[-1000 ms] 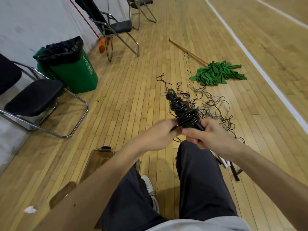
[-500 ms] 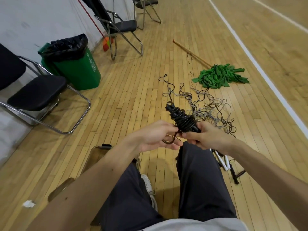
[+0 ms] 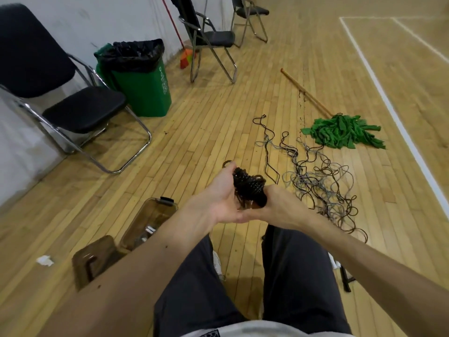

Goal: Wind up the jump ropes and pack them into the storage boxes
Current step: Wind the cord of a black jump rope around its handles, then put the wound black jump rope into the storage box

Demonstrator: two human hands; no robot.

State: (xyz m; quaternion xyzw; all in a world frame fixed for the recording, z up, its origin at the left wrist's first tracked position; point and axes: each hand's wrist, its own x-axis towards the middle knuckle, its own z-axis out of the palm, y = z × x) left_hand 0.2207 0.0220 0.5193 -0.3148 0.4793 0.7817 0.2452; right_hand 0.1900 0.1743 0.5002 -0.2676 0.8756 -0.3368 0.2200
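While both hands close on the wound jump rope, I judge this one's winding nearly done. My right hand grips its lower end. My left hand curls round its side, fingertips pinching a last loop at the top. The bundle hangs above the floor, right of the storage box and slightly beyond it. The next move calls for tucking that loop so the coil cannot spring, then carrying it left and down into the box, which looks open. My left leg sits just right of the box; otherwise the path seems free. The rim is narrow, so I should go in lengthwise. Loose ropes lie well right of the box.
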